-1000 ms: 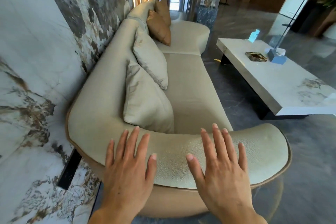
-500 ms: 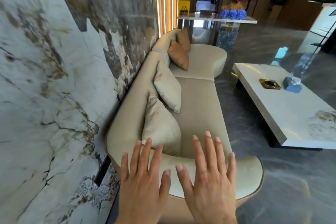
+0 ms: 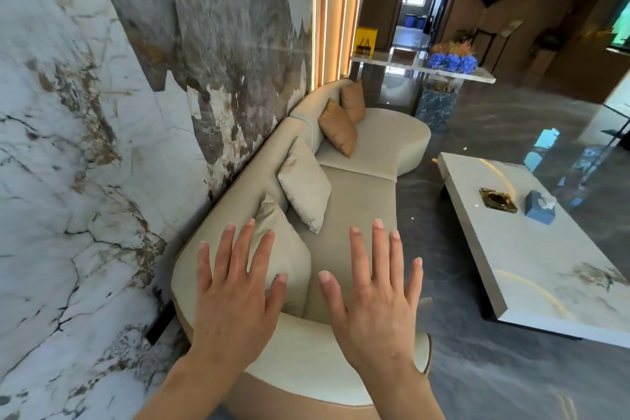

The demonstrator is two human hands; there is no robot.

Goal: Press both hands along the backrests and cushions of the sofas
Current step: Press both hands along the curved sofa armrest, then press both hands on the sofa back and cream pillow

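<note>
A long beige sofa [image 3: 358, 201] runs along the marble wall, its curved near armrest [image 3: 306, 358] below me. My left hand [image 3: 235, 286] is spread flat, palm down, over the near end, in front of a beige cushion [image 3: 289, 259]. My right hand [image 3: 375, 297] is spread the same way over the armrest and seat. Whether the palms touch the fabric I cannot tell. A second beige cushion [image 3: 305, 186] and two brown cushions [image 3: 337, 126] lean on the backrest [image 3: 252, 181] further along.
The marble wall [image 3: 102, 147] stands close on the left. A low white marble table [image 3: 531, 249] with an ashtray [image 3: 497, 199] and a blue tissue box [image 3: 540, 206] is on the right. Dark glossy floor [image 3: 477, 368] lies between. A console with blue flowers [image 3: 450, 61] stands beyond the sofa.
The view has lifted and pulled back, showing more of the room. Both hands rose from the armrest and came further forward, fingers still spread.
</note>
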